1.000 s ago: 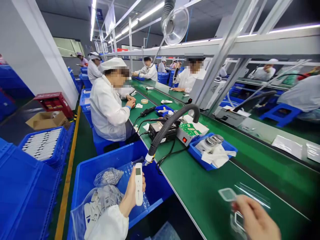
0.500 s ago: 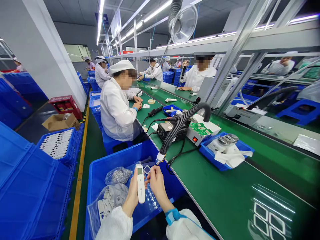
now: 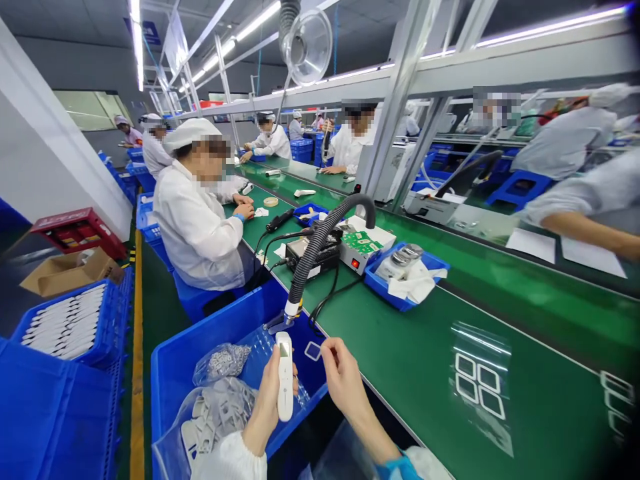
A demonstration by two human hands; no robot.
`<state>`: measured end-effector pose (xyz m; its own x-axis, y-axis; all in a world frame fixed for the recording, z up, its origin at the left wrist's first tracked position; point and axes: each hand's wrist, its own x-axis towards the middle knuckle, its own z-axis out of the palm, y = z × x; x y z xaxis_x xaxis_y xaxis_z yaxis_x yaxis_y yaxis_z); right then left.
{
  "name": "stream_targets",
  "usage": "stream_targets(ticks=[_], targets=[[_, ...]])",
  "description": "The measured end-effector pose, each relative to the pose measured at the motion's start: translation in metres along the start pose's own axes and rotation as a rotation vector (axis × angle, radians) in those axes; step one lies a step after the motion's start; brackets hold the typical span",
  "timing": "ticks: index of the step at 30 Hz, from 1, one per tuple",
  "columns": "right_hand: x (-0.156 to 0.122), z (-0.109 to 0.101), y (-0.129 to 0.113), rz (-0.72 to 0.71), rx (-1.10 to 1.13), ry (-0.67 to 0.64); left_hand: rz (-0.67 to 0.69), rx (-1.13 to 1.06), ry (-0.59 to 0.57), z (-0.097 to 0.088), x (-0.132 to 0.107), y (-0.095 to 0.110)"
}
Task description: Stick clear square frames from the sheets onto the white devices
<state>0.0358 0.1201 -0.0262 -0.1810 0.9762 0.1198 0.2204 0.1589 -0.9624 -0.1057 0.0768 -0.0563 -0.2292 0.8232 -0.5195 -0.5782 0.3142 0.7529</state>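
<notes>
Your left hand (image 3: 265, 407) is closed around a white handheld device (image 3: 285, 393), which stands upright with its small dark screen at the top. Your right hand (image 3: 345, 387), with a blue cuff at the wrist, is just beside it, its fingers bunched toward the thumb; you can't tell whether they pinch anything. A small clear rounded-square frame (image 3: 313, 351) sits just beyond those fingertips, over the blue plastic crate (image 3: 173, 400) below your hands. In that crate lie a bag of pale flat parts (image 3: 220, 413) and a smaller bag of grey parts (image 3: 223, 361). To your right, on the green workbench (image 3: 400, 373), lies a clear film sheet (image 3: 477, 383) with four rounded-square frames on it. Ahead, a corrugated black hose (image 3: 320, 247) curves down to a metal nozzle (image 3: 290, 310) at the bench edge. Past it are a green circuit board (image 3: 363, 243) and a blue tray (image 3: 385, 293) holding metal discs and white cloth. Farther along on your left, a co-worker (image 3: 195, 227) in a white coat and cap sits at the bench, both hands on it, and more workers line the row beyond.
</notes>
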Motion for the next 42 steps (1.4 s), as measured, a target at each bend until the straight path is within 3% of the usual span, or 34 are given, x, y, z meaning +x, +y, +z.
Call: stream_targets(ticks=[7,13,18,25,35,42], targets=[[-0.062,-0.077,-0.014,0.523,0.366,-0.034,-0.072,0.161,-0.187,0.029,-0.052,-0.022],[-0.088,-0.105,-0.019,0.631,0.546,0.017,-0.141,0.281,-0.292,0.053,-0.078,-0.033],[-0.09,-0.111,-0.018,0.65,0.588,0.065,-0.205,0.279,-0.293,0.066,-0.088,-0.039],[-0.087,-0.109,-0.018,0.658,0.564,0.042,-0.239,0.292,-0.281,0.071,-0.094,-0.04],[-0.085,-0.099,-0.018,0.418,0.369,0.037,-0.286,0.329,-0.366,0.083,-0.104,-0.039],[-0.089,-0.098,-0.019,0.269,0.27,0.049,-0.286,0.366,-0.415,0.081,-0.103,-0.042]])
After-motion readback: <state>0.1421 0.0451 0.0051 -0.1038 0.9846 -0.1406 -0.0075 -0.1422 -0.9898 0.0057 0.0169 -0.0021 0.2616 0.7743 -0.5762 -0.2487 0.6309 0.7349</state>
